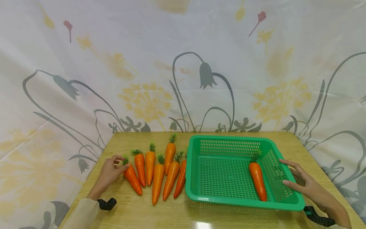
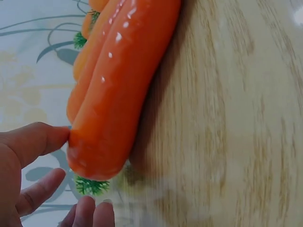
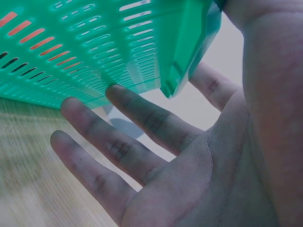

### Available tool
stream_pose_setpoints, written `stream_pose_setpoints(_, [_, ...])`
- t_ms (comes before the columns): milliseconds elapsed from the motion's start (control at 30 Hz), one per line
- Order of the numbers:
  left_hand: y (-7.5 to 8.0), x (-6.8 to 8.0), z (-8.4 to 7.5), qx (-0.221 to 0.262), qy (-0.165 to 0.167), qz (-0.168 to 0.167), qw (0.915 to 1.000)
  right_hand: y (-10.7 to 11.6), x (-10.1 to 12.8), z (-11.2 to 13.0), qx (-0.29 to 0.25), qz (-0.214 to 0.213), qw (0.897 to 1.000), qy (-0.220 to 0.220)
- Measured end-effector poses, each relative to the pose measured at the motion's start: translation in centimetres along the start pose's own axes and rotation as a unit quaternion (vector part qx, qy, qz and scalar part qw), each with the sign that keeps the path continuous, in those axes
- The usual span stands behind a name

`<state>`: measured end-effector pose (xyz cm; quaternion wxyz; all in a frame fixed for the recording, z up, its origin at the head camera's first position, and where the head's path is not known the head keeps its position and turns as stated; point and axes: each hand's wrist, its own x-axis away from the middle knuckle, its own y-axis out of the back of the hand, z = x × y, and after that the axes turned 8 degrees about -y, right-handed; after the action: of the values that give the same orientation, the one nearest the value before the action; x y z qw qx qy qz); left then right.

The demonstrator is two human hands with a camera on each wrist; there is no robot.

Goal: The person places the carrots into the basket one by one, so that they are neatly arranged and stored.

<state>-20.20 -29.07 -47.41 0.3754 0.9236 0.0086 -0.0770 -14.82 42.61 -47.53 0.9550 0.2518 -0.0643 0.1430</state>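
White floral-print backdrop sheet (image 1: 148,57): stands behind the whole work area.
Pale wood-grain table (image 1: 154,219): bears everything below.
Green perforated plastic basket (image 1: 228,200): on the table, right of centre. Risk, my estimate: may skid or tilt if the right hand bears unevenly on one wall; a skid left could nudge the row.
Right hand (image 1: 310,187): at the basket's right end. Thumb and forefinger reach over the rim; the other fingers lie nearly straight, spread apart, along the outside wall. No firm squeeze evident; fingertip pressure: cannot tell.
Left hand (image 1: 108,171): at the row's left end. Fingers loosely bent and parted; one digit touches the carrot's shoulder in the left wrist view, the others sit clear of the body, near the leaves. No closed pinch seen.
Six glossy orange carrots with green leafy tops (image 1: 158,183): side by side, tops away from the person; the rightmost partly hidden by the basket rim.
Single orange carrot inside the basket (image 1: 258,181): on its floor, toward the right wall.
Reddish-orange end carrot (image 1: 133,180): on the table, beside the left hand. Risk, judged: smooth and round, so one-sided pressure could roll it into its neighbour.
Feathery green tuft (image 2: 92,185): on that end carrot; pinching only this might bend it or slip.
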Motion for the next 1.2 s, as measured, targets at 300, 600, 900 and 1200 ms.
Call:
stream_pose_setpoints(300, [-0.1,-0.1,0.3,-0.001,0.017,0.043,0.9989,0.0,0.0,0.0,-0.001,0.002,1.0,0.004])
stream_pose_setpoints(600, [-0.6,-0.3,0.2,0.018,0.024,0.056,0.998,0.0,0.0,-0.3,0.002,-0.003,1.0,0.016])
stream_pose_setpoints(900, [-0.9,-0.3,0.1,0.031,0.02,0.061,0.9974,0.1,-0.1,-0.1,-0.003,0.001,1.0,0.012])
stream_pose_setpoints(1200, [-1.1,-0.2,0.1,0.015,0.023,0.062,0.9977,0.1,0.1,0.0,0.011,-0.005,1.0,0.015])
